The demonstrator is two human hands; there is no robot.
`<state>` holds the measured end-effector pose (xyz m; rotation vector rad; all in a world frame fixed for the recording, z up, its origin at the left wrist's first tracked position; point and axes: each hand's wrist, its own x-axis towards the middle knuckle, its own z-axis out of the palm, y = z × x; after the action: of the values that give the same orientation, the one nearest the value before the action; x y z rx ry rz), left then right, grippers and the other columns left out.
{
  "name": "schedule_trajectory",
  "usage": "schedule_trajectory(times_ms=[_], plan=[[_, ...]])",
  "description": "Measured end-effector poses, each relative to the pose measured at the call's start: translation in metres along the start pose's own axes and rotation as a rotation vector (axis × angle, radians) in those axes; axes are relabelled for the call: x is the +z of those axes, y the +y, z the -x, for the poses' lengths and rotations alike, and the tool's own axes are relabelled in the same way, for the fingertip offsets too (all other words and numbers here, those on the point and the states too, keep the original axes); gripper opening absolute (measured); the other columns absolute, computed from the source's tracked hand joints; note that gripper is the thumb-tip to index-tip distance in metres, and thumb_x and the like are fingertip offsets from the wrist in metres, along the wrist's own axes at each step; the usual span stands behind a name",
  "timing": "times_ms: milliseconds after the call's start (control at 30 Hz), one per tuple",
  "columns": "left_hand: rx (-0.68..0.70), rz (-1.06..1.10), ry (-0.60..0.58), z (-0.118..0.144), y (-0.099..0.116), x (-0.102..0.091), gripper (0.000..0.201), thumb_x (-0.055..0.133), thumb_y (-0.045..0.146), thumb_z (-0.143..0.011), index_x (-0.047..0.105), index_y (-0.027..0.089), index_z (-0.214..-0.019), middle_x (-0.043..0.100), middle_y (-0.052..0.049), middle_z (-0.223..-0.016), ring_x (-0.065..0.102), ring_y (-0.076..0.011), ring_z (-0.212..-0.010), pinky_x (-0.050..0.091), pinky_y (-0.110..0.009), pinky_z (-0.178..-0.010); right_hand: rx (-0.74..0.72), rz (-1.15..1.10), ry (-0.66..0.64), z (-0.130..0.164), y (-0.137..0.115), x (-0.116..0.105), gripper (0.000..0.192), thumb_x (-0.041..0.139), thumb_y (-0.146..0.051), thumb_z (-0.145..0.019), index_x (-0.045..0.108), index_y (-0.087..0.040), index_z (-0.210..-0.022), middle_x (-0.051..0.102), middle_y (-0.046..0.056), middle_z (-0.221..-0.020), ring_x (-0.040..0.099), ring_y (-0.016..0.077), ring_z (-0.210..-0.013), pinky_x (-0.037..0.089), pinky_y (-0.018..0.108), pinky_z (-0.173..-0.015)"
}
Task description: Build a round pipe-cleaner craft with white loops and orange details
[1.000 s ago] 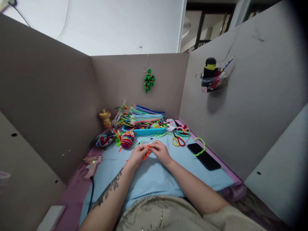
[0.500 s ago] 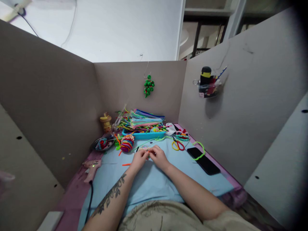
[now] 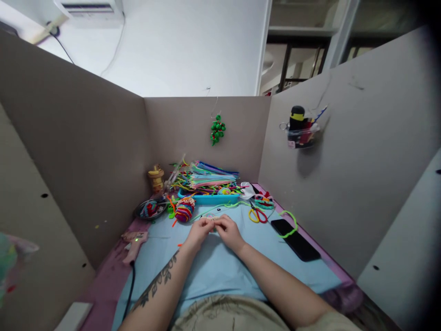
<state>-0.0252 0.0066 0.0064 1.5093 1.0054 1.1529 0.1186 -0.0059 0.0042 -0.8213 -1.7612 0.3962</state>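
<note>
My left hand (image 3: 200, 231) and my right hand (image 3: 228, 231) meet above the blue cloth (image 3: 213, 271), fingertips pinched together. Whatever sits between the fingers is mostly hidden and too small to name. Just behind the fingertips shows a bit of a pale, multicoloured piece (image 3: 208, 216). By my left wrist, the end of an orange pipe cleaner (image 3: 179, 245) pokes out. A striped pipe-cleaner ball (image 3: 185, 209) lies beyond my left hand. Scissors (image 3: 257, 215) with yellow and red handles rest beyond my right hand.
A blue tray (image 3: 213, 199) heaped with pipe cleaners (image 3: 213, 177) stands at the back. At left are a pink glue gun (image 3: 135, 243) with a cord and a dark bowl (image 3: 141, 210). A phone (image 3: 296, 241) lies at right under a green pipe cleaner (image 3: 292, 223). Grey partitions (image 3: 206, 108) enclose the table.
The view has tilted up slightly, so everything sits a little lower and to the right. My hands stay pinched together; less of the orange pipe cleaner shows beside my left wrist.
</note>
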Motion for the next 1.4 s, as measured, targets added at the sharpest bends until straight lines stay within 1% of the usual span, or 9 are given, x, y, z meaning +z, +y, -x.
schedule_trajectory(times_ms=[233, 433, 600, 833, 1000, 1100, 1233, 1300, 1400], plan=[[0.05, 0.092, -0.005, -0.004, -0.002, 0.001, 0.033, 0.062, 0.044, -0.067, 0.052, 0.013, -0.062, 0.051, 0.001, -0.058, 0.044, -0.0096, -0.055, 0.033, -0.022, -0.055, 0.087, -0.043, 0.022, -0.002, -0.006, -0.002, 0.015, 0.052, -0.018, -0.079, 0.066, -0.02, -0.085, 0.057, 0.004, -0.077, 0.053, 0.0152, -0.072, 0.044, 0.027, -0.066], [0.094, 0.067, 0.05, -0.004, 0.005, 0.003, 0.027, 0.062, 0.037, -0.066, 0.051, 0.013, -0.06, 0.047, 0.003, -0.053, 0.041, -0.0089, -0.052, 0.032, -0.021, -0.053, 0.121, -0.08, 0.005, 0.0, -0.005, 0.001, 0.017, 0.053, -0.025, -0.08, 0.062, -0.018, -0.092, 0.059, 0.004, -0.082, 0.054, 0.0141, -0.07, 0.044, 0.026, -0.064], [0.138, 0.04, 0.022, -0.001, 0.008, 0.004, 0.024, 0.061, 0.035, -0.068, 0.054, 0.013, -0.063, 0.048, 0.003, -0.056, 0.042, -0.0091, -0.054, 0.032, -0.021, -0.053, 0.182, -0.161, 0.0, -0.001, -0.003, 0.0, 0.019, 0.053, -0.031, -0.081, 0.063, -0.018, -0.09, 0.062, 0.005, -0.084, 0.056, 0.0151, -0.074, 0.046, 0.026, -0.067], [0.09, -0.012, -0.029, -0.001, 0.009, 0.001, 0.028, 0.064, 0.038, -0.067, 0.058, 0.011, -0.066, 0.056, -0.001, -0.06, 0.05, -0.0119, -0.058, 0.037, -0.023, -0.056, 0.327, -0.335, 0.002, -0.005, 0.006, -0.004, 0.017, 0.055, -0.031, -0.077, 0.064, -0.016, -0.08, 0.064, 0.003, -0.075, 0.058, 0.0155, -0.07, 0.047, 0.027, -0.066], [0.127, -0.168, 0.034, -0.001, 0.007, 0.0, 0.025, 0.062, 0.037, -0.068, 0.059, 0.012, -0.069, 0.058, -0.002, -0.063, 0.05, -0.013, -0.06, 0.038, -0.024, -0.058, 0.34, -0.313, -0.048, -0.005, 0.009, -0.005, 0.013, 0.057, -0.025, -0.074, 0.064, -0.015, -0.08, 0.065, 0.003, -0.077, 0.058, 0.0152, -0.072, 0.046, 0.027, -0.068], [0.15, -0.319, 0.071, -0.002, 0.004, -0.001, 0.023, 0.06, 0.036, -0.069, 0.059, 0.013, -0.067, 0.056, -0.001, -0.062, 0.048, -0.0129, -0.06, 0.036, -0.024, -0.057, 0.322, -0.238, -0.077, -0.005, 0.009, -0.004, 0.01, 0.055, -0.022, -0.074, 0.062, -0.016, -0.077, 0.064, 0.002, -0.074, 0.057, 0.0137, -0.068, 0.045, 0.025, -0.065], [0.184, -0.435, 0.062, -0.003, 0.0, -0.002, 0.023, 0.055, 0.035, -0.072, 0.057, 0.014, -0.062, 0.055, -0.001, -0.061, 0.047, -0.0128, -0.06, 0.033, -0.023, -0.056, 0.221, -0.073, -0.067, -0.004, 0.009, -0.003, 0.009, 0.051, -0.016, -0.075, 0.06, -0.016, -0.077, 0.061, 0.001, -0.074, 0.054, 0.0131, -0.069, 0.043, 0.025, -0.065], [0.189, -0.433, 0.058, -0.004, -0.002, -0.001, 0.025, 0.054, 0.035, -0.074, 0.057, 0.015, -0.06, 0.054, -0.001, -0.061, 0.046, -0.0129, -0.06, 0.033, -0.023, -0.057, 0.154, 0.031, -0.05, -0.004, 0.009, -0.003, 0.01, 0.05, -0.014, -0.076, 0.06, -0.017, -0.076, 0.059, 0.001, -0.075, 0.053, 0.0135, -0.07, 0.042, 0.025, -0.066], [0.143, -0.33, 0.057, -0.005, -0.005, 0.0, 0.025, 0.055, 0.036, -0.072, 0.057, 0.014, -0.06, 0.054, 0.0, -0.061, 0.046, -0.0127, -0.061, 0.033, -0.023, -0.057, 0.048, 0.15, -0.04, -0.003, 0.006, -0.003, 0.011, 0.049, -0.013, -0.078, 0.059, -0.018, -0.076, 0.056, 0.002, -0.074, 0.052, 0.0147, -0.072, 0.042, 0.027, -0.068]])
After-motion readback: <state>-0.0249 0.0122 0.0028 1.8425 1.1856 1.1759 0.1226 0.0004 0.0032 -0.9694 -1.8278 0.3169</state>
